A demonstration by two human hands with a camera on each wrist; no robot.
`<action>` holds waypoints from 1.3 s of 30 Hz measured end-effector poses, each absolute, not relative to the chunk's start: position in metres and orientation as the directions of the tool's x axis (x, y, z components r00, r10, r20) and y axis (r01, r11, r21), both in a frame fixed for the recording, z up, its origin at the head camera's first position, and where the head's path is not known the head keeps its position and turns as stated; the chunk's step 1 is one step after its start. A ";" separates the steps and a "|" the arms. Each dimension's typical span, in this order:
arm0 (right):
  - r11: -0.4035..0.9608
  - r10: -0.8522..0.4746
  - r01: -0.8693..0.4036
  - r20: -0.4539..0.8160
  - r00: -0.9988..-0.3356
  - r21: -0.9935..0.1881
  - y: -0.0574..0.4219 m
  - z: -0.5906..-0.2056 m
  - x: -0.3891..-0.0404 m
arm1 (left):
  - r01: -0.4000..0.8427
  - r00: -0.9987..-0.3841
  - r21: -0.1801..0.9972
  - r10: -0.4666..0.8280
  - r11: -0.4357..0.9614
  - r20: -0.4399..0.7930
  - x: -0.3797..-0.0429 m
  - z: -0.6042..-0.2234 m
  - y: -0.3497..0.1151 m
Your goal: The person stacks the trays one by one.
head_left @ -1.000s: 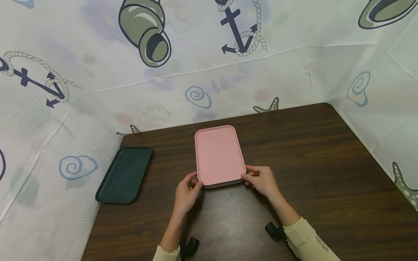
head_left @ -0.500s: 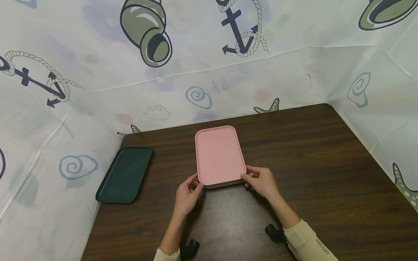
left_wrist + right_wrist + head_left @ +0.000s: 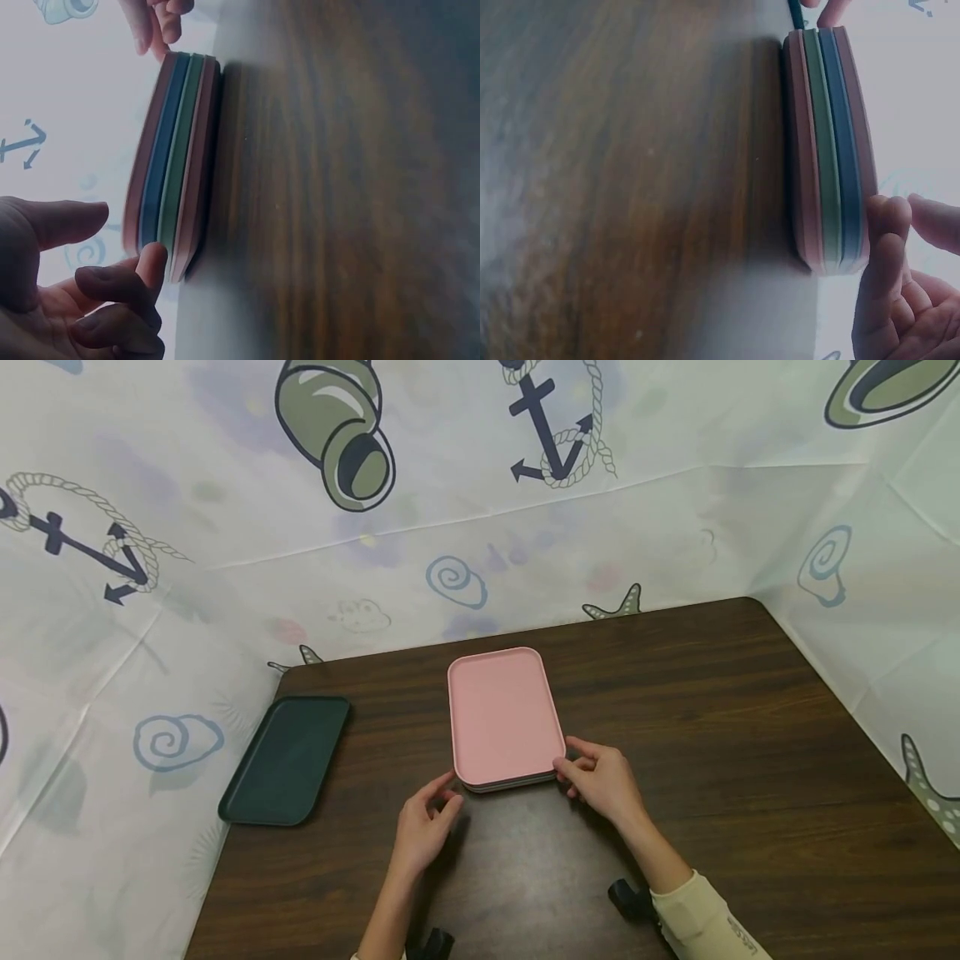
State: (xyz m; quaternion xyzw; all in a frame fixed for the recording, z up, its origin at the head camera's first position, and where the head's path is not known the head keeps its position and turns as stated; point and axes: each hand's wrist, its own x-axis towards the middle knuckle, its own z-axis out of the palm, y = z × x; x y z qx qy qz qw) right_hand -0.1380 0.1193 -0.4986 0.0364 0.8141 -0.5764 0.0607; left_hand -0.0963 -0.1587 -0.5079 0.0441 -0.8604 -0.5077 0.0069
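Observation:
A neat stack of rectangular trays [image 3: 506,718] lies on the table, a pink one on top. From the side, the wrist views show its pink, blue and green edges [image 3: 174,150]. My left hand [image 3: 422,831] is at the stack's near left corner, index fingertip beside the edge and thumb held apart from it. At the near right corner is my right hand [image 3: 603,781]. Its fingertips [image 3: 889,214] touch or nearly touch the stack's side, and in the right wrist view its thumb stands off the rim.
A dark green tray [image 3: 288,760] lies apart at the table's left edge. The brown wooden table [image 3: 712,760] extends to the right of the stack. A white printed cloth [image 3: 465,510] hangs behind and at both sides.
My left hand has drawn back slightly toward me, its thumb coming away from the stack's corner. The right hand and the trays have hardly moved.

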 end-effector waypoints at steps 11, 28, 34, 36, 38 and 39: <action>0.235 -0.101 0.060 -0.086 -0.991 -0.970 0.102 -0.485 -0.133 | -0.157 -0.985 0.869 -0.132 0.469 -0.107 -0.070 -0.493 -0.185; 0.245 -0.527 -0.084 -0.060 -0.848 -0.966 0.010 -0.473 -0.115 | -0.340 -0.899 0.785 -0.425 0.518 -0.109 -0.049 -0.473 -0.281; 0.286 -0.594 -0.127 -0.072 -0.801 -0.950 -0.024 -0.480 -0.114 | -0.445 -0.860 0.656 -0.496 0.610 -0.122 -0.047 -0.472 -0.325; 0.272 -0.611 -0.106 -0.087 -0.787 -0.957 -0.033 -0.481 -0.114 | -0.465 -0.853 0.615 -0.509 0.637 -0.118 -0.047 -0.472 -0.340; 0.257 -0.622 -0.069 -0.110 -0.775 -0.964 -0.041 -0.483 -0.114 | -0.488 -0.839 0.586 -0.534 0.647 -0.109 -0.048 -0.475 -0.355; 0.245 -0.625 -0.038 -0.128 -0.770 -0.969 -0.045 -0.485 -0.114 | -0.500 -0.831 0.575 -0.545 0.648 -0.110 -0.049 -0.476 -0.362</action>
